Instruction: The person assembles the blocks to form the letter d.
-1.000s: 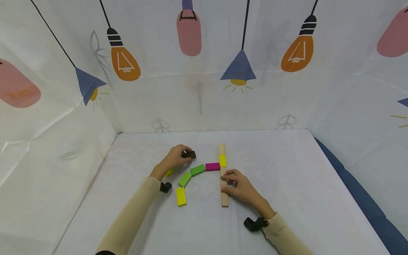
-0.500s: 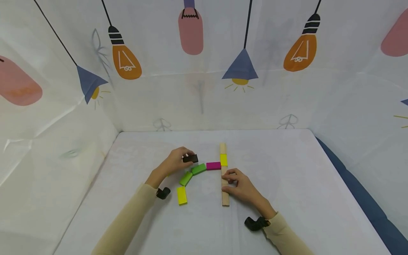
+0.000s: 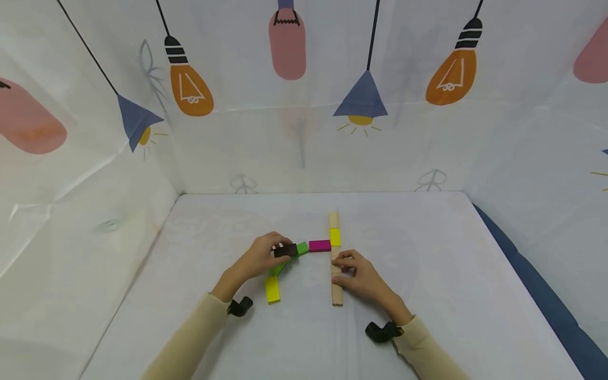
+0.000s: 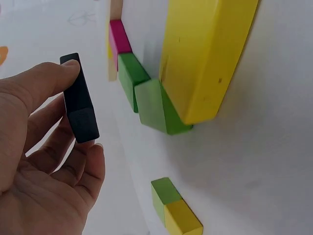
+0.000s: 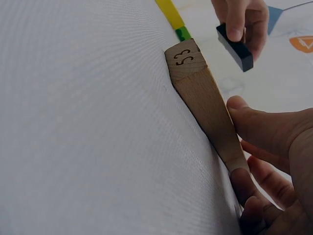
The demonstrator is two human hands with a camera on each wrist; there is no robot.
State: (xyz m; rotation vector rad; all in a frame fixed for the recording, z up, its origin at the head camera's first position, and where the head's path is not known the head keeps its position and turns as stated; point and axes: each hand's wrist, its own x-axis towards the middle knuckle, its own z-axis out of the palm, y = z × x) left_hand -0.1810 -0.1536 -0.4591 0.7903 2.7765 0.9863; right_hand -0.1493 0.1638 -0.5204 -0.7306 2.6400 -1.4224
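My left hand pinches a black block between thumb and fingers, above the curved line of coloured blocks. In the head view the black block overlaps part of the dark green block; a lighter green block is mostly hidden behind the hand. A magenta block joins the line to a straight row of plain wooden blocks with one yellow block in it. On that row rests my right hand, thumb on the top edge and curled fingers against the side of a wooden block marked 53.
Another yellow block ends the curve on the near side. A pale green block and a yellow block lie together farther left. The white tabletop meets a printed cloth at the back.
My left hand has brought the black block nearer and slightly right, from beyond the curve to over the green blocks. My right hand stays on the wooden row.
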